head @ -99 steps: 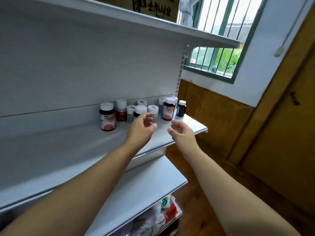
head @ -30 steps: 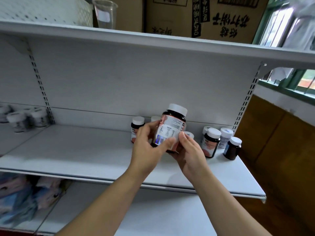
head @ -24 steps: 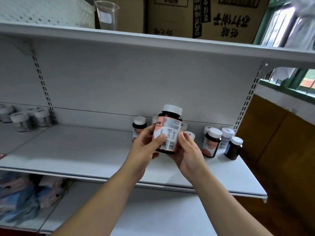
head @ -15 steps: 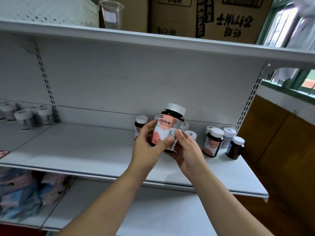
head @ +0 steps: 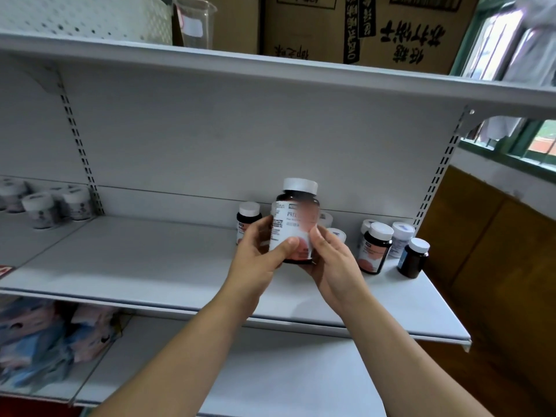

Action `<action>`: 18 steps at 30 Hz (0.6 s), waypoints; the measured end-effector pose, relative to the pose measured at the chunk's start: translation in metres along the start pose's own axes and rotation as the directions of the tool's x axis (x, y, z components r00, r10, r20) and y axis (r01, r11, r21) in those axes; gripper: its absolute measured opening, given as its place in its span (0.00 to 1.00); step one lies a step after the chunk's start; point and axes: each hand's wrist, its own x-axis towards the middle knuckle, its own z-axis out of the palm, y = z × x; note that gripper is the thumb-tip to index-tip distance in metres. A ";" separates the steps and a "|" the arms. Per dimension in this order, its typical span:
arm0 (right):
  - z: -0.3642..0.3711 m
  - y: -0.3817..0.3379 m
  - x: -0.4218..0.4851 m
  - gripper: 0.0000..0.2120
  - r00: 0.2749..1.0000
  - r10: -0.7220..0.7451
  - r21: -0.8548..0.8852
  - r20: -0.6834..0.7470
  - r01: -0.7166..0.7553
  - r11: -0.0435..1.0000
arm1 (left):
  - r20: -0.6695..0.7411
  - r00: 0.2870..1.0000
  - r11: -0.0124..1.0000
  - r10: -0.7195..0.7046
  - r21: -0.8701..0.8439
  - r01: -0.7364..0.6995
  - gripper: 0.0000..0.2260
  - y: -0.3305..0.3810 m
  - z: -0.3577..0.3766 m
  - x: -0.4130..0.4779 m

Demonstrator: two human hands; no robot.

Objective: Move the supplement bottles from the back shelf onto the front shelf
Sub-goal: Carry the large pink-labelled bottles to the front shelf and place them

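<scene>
Both hands hold one brown bottle (head: 296,224) upright above the shelf (head: 150,260), just in front of the cluster it belongs to. The left hand (head: 258,254) grips its side with the thumb across the label. The right hand (head: 334,260) cups its base, probably to steady it and turn the label forward before it is set down near the front edge. The white and pink label carries Chinese print, too blurred to read. Other bottles (head: 374,251) stand at the far right. A cardboard box (head: 391,31) above bears large black Chinese characters.
</scene>
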 end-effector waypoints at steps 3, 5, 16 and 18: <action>0.001 -0.002 0.004 0.16 0.999 0.018 0.031 -0.044 -0.017 0.999 | 0.015 0.998 0.998 -0.055 -0.043 0.056 0.10 0.005 -0.005 0.003; 0.002 -0.003 0.006 0.18 0.998 0.046 0.068 -0.040 -0.043 0.997 | -0.007 0.998 0.997 -0.057 -0.049 0.057 0.04 0.008 -0.009 0.005; 0.019 0.001 0.001 0.14 0.997 -0.023 -0.021 -0.069 0.022 1.000 | 0.028 0.996 0.991 -0.085 -0.099 0.087 0.13 0.006 -0.024 0.003; 0.029 0.005 -0.001 0.11 0.995 -0.059 -0.068 -0.083 0.054 0.996 | 0.022 0.994 0.987 -0.110 -0.119 0.111 0.13 0.006 -0.031 0.001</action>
